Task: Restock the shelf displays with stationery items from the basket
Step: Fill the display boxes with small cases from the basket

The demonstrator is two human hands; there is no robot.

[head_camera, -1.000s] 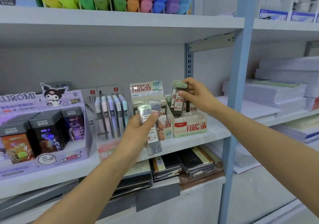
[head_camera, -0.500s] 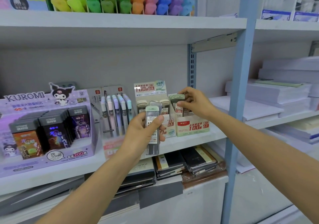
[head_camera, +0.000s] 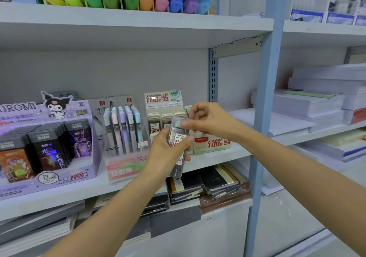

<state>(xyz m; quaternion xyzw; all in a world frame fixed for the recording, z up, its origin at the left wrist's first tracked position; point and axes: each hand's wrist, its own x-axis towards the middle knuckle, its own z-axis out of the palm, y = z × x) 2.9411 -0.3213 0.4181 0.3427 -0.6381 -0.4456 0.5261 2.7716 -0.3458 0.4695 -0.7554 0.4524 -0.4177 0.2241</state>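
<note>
Clutched in the left hand (head_camera: 164,153), fingers wrapped round the lower half: a few slim lead cases (head_camera: 177,137), upright, held in the air just in front of the shelf (head_camera: 227,154) edge. Hard to count, being overlapped and blurred; "0.7" legible on one label. At their green-capped top end, the right hand (head_camera: 208,120), fingers curled, thumb tip on or just over the cap; impossible to tell through the blur whether pinching. Behind both hands, a beige display box (head_camera: 213,143) with a red label, largely hidden, contents unseen. Left of it, a second box (head_camera: 162,100) of similar cases, partly covered by the left hand. Further left, a pen stand (head_camera: 124,133) and a purple display box (head_camera: 45,151), cut off at the frame edge. Below the shelf, wrapped notebooks (head_camera: 210,185), half in shadow.
</note>
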